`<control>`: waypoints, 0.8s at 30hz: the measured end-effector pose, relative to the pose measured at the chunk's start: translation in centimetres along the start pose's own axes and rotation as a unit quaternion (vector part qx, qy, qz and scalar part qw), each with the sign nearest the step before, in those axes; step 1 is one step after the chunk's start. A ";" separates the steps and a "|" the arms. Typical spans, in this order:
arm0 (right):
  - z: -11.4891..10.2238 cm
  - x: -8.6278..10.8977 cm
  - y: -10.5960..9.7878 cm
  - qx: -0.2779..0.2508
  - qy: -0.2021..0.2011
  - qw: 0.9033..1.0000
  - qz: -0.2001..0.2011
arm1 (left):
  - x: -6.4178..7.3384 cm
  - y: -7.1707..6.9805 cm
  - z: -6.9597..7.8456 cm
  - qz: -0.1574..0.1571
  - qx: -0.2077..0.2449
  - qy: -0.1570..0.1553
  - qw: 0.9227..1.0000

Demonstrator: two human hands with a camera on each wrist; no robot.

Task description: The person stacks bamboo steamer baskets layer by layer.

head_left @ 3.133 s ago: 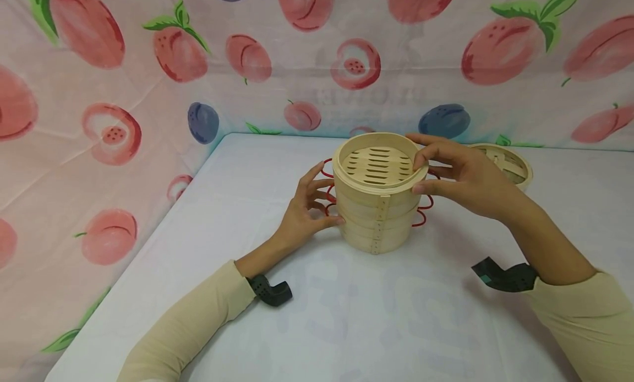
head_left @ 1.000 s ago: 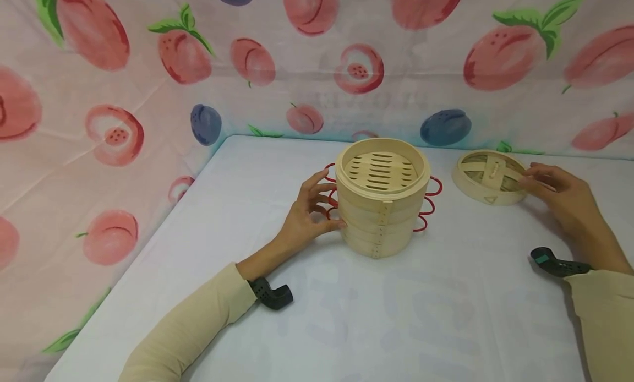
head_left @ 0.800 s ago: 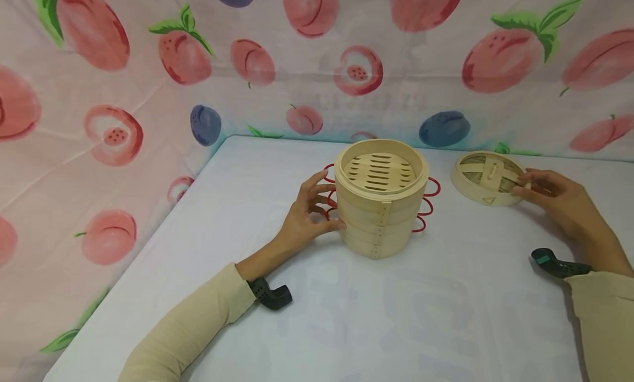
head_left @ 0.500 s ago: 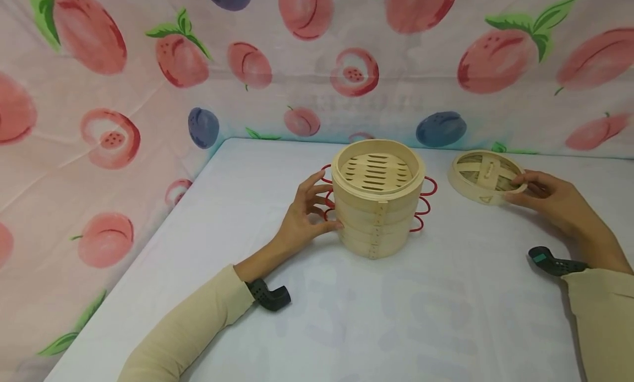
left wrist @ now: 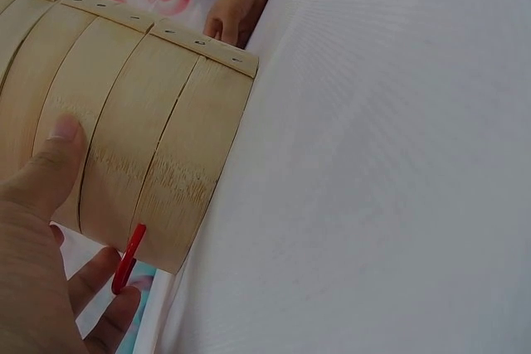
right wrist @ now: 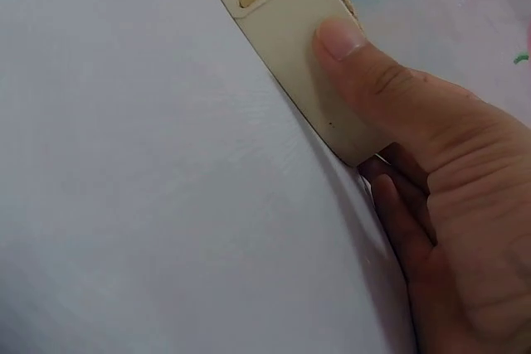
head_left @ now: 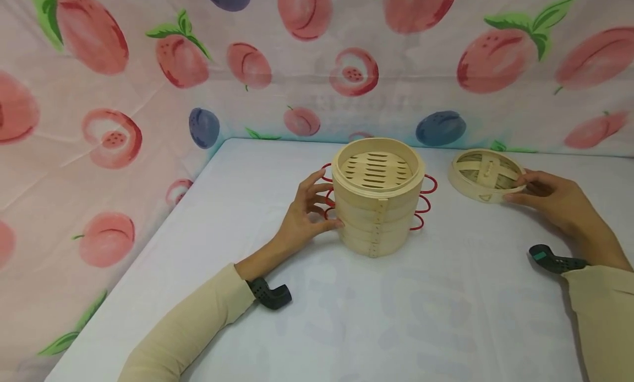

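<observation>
A stack of bamboo steamer baskets (head_left: 359,222) stands upright on the white cloth, its slatted top tier uncovered, with red loop handles (head_left: 428,184) down both sides. My left hand (head_left: 302,217) holds the stack's left side. In the left wrist view its thumb (left wrist: 54,159) lies on the bamboo wall (left wrist: 124,113), fingers by a red handle (left wrist: 129,259). Back right lies the round bamboo steamer lid (head_left: 465,185), woven top up. My right hand (head_left: 562,203) grips its right edge. Seen from the right wrist, the thumb (right wrist: 357,60) presses the lid's side wall (right wrist: 282,51), fingers partly hidden behind.
White cloth (head_left: 307,327) covers the table. A fruit-print curtain (head_left: 297,74) rises along the back and left edges, close behind the lid. Dark wrist cameras (head_left: 269,294) stick out below both wrists.
My right hand has left the steamer's top rim and moved right to the lid, where thumb and fingers have closed on its edge. My left hand stays on the stack.
</observation>
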State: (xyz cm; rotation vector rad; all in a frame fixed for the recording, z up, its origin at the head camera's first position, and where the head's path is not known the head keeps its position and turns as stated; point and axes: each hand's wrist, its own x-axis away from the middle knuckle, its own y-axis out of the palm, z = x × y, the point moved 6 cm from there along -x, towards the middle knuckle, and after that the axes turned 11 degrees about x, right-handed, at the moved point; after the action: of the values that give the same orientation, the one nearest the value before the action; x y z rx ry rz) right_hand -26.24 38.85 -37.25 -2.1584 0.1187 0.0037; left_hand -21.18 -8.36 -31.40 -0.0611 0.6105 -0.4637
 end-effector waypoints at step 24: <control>0.6 0.2 0.0 -0.008 0.031 0.999 0.010 | 0.0 0.1 0.0 0.001 0.007 -0.002 1.000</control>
State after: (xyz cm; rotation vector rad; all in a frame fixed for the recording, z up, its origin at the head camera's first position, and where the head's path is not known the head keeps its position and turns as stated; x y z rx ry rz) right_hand -26.03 39.30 -37.56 -2.1742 0.1771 -0.0495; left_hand -21.11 -8.31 -31.43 -0.0486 0.6043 -0.4649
